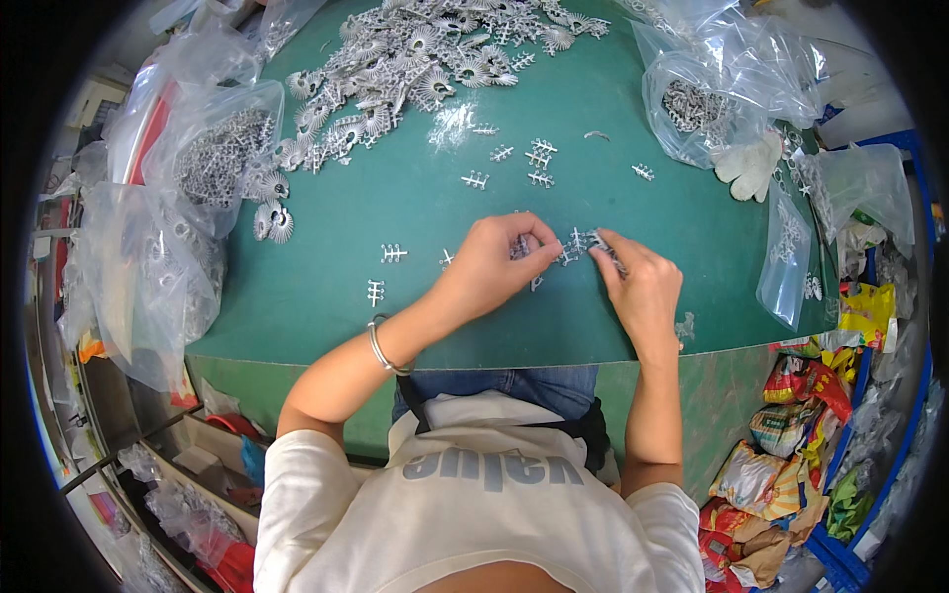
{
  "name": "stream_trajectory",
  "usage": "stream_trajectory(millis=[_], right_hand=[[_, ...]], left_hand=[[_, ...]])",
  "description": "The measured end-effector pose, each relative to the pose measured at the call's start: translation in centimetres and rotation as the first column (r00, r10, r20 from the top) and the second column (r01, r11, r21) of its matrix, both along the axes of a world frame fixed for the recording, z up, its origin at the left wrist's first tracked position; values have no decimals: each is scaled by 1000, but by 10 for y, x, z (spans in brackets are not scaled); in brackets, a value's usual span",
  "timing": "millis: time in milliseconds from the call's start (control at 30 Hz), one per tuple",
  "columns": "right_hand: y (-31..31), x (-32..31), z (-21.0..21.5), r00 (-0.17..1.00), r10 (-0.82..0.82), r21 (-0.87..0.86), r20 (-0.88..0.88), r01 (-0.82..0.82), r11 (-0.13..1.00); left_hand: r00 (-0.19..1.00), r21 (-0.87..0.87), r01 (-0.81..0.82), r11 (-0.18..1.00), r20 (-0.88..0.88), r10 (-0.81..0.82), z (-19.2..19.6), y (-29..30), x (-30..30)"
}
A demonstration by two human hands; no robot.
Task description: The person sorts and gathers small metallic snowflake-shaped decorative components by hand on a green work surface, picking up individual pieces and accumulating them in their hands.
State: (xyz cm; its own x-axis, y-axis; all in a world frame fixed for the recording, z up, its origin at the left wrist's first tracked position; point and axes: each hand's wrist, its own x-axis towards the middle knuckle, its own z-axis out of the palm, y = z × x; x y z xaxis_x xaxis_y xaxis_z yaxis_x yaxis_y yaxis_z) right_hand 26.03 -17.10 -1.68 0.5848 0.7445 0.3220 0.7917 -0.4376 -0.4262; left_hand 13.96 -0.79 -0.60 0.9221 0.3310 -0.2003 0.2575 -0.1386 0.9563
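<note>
My left hand (pixel 499 262) and my right hand (pixel 638 282) meet over the green table (pixel 326 296), both pinching the same small silver metal part (pixel 576 242), a comb-like cast piece. Other parts of the same kind lie loose on the mat just beyond my hands (pixel 534 163) and to the left (pixel 393 253). A big heap of silver fan-shaped castings (pixel 415 59) covers the far side of the table. A metal bangle (pixel 381 348) sits on my left wrist.
Clear plastic bags of metal parts stand at the left (pixel 208 148) and far right (pixel 697 104). A white glove (pixel 751 166) lies by the right bag. Colourful snack wrappers fill a blue crate (pixel 801 445) at the lower right. Shelves with clutter sit lower left.
</note>
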Motion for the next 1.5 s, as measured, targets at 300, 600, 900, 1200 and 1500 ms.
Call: stream_trajectory(millis=[300,600,900,1200,1500], right_hand=[[-25,20,-8,831,-201,343,-519,418,841],[-42,33,-2,633,-164,312,-757,570,760],[-51,32,-10,770,-304,309,-560,535,786],[-43,2,9,131,425,415,-896,586,696],[-36,-17,7,273,419,499,-866,413,762]], left_hand=[[994,723,90,685,-24,-105,-5,-20,19],[994,621,52,782,43,-99,-15,-21,44],[998,-503,46,863,57,-19,0,-7,47],[996,-835,-57,547,-85,-25,7,-41,30],[1000,-369,27,929,15,-23,15,-50,15]])
